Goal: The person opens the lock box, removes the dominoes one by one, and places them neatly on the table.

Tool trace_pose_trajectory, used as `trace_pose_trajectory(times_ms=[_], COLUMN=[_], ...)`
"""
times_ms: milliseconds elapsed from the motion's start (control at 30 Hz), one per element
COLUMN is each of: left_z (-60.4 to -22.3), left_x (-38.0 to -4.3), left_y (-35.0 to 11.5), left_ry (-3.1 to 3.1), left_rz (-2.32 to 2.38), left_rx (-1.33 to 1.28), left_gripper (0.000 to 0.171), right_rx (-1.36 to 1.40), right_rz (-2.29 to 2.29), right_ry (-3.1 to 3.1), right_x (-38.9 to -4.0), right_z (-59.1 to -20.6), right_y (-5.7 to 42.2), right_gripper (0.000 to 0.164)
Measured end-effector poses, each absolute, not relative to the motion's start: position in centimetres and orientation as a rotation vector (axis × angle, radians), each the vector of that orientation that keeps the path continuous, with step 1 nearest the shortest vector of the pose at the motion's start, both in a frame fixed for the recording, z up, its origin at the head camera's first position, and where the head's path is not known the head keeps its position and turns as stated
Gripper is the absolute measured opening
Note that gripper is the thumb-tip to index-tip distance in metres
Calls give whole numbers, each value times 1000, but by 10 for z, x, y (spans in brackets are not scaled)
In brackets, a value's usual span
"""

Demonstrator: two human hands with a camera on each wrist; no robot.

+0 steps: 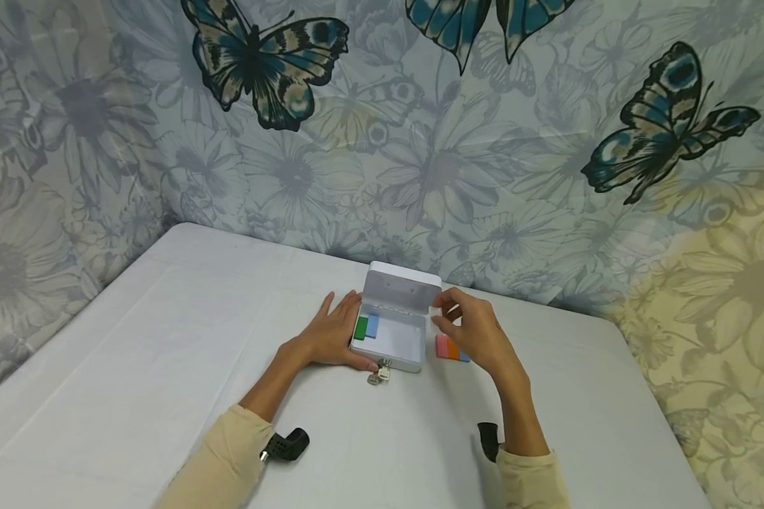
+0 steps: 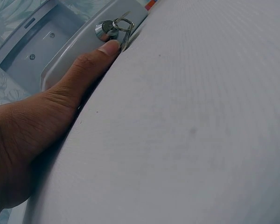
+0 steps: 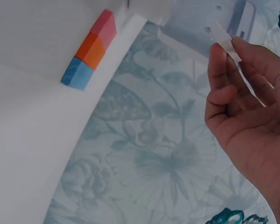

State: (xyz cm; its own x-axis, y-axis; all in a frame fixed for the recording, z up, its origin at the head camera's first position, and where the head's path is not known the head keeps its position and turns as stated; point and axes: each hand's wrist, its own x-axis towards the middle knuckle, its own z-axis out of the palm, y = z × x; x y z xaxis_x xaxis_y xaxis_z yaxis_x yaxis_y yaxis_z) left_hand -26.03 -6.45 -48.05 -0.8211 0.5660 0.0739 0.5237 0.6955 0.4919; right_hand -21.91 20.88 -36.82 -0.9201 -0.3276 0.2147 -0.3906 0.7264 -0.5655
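Note:
A small white cash box (image 1: 390, 343) stands on the table with its lid (image 1: 401, 288) raised. Inside, at the left end, lie a green block (image 1: 361, 328) and a light blue block (image 1: 372, 326). My left hand (image 1: 327, 336) rests against the box's left side, fingers extended. Its thumb (image 2: 86, 65) lies along the front wall, the tip just by the lock and its keys (image 2: 123, 25). Beside the lid's right edge, my right hand (image 1: 474, 325) pinches a small thin-looking white piece (image 3: 226, 43) between thumb and fingertips; its exact kind I cannot tell.
Right of the box, a pink block (image 3: 106, 27), an orange block (image 3: 90, 50) and a blue block (image 3: 77, 73) form a row on the white-covered table (image 1: 242, 283). Behind the table's far edge hangs a cloth (image 1: 382, 155) printed with flowers and butterflies.

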Motion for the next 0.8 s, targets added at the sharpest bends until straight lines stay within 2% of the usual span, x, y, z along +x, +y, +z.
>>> trace_pose_trajectory(times_ms=[333, 800], left_z=[-480, -478], left_x=[-261, -259], left_y=[-64, -65], left_ry=[2812, 2799], left_rz=[765, 761], left_rx=[897, 885], left_gripper=[129, 129], right_rx=[501, 209], right_rz=[864, 696], right_ry=[-2817, -3023], right_x=[-218, -219], right_z=[-363, -368], right_y=[223, 256], right_gripper=[21, 25])
